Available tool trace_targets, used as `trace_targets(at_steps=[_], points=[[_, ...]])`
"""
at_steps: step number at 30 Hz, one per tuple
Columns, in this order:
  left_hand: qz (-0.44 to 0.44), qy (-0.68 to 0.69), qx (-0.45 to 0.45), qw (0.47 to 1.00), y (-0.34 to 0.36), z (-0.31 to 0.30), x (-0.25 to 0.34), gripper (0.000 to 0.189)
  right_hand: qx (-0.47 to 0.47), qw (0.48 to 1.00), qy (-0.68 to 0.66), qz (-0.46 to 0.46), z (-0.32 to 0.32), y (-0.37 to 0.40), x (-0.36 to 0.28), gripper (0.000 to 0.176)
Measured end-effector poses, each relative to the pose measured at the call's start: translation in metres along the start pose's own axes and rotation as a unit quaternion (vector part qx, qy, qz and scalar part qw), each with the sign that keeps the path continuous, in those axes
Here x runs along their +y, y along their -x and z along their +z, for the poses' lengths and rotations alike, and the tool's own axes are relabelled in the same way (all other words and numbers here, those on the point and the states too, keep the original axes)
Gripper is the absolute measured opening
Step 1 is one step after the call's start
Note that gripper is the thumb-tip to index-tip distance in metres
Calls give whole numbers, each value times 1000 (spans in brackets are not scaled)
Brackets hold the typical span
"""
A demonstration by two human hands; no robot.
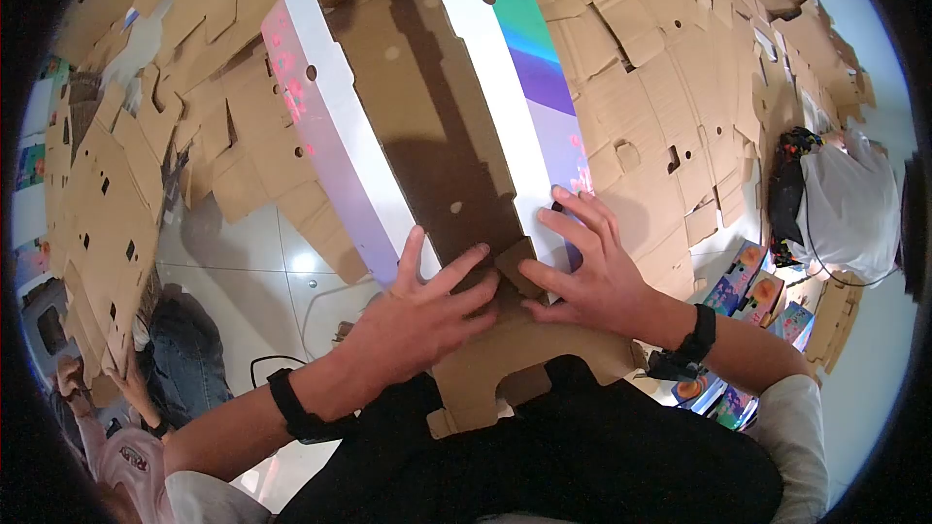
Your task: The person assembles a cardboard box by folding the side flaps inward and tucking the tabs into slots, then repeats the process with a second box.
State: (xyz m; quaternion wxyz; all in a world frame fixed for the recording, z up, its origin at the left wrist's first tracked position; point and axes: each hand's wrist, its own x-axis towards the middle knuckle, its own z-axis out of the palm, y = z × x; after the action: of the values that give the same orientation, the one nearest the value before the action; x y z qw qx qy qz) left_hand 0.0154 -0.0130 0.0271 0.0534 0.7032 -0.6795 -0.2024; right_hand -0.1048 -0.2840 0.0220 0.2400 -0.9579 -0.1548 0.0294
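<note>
A long cardboard box [325,107] stands in front of me with its open side up. It has white rims, printed outer walls in pink, purple and green, and a bare brown inside. My left hand [427,315] lies over the near left corner, fingers spread; one reaches the left rim, others the near end inside. At the near right corner my right hand [597,277] has its fingers bent over the right rim, with the lower digits by a small folded flap [516,267]. A wide brown end flap [524,364] with a cutout extends from the box toward my body.
Flattened cardboard sheets [670,68] lie layered behind the box and at the left. Printed boxes [738,281] sit at the lower right. Another person's hand [131,383] touches cardboard at the far left; a person in a white top [849,199] is at the right.
</note>
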Motion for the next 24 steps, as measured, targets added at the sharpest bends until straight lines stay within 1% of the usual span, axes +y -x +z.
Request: trace_targets(at_steps=[7,19,24], points=[[3,47,18,999,5,12,7,32,7,1000,6,-5,2,0,0,54],[12,57,16,998,3,12,5,26,8,1000,2,-4,5,2,4,53],[32,61,1,998,4,16,5,28,-2,1000,2,-2,6,4,4,53]])
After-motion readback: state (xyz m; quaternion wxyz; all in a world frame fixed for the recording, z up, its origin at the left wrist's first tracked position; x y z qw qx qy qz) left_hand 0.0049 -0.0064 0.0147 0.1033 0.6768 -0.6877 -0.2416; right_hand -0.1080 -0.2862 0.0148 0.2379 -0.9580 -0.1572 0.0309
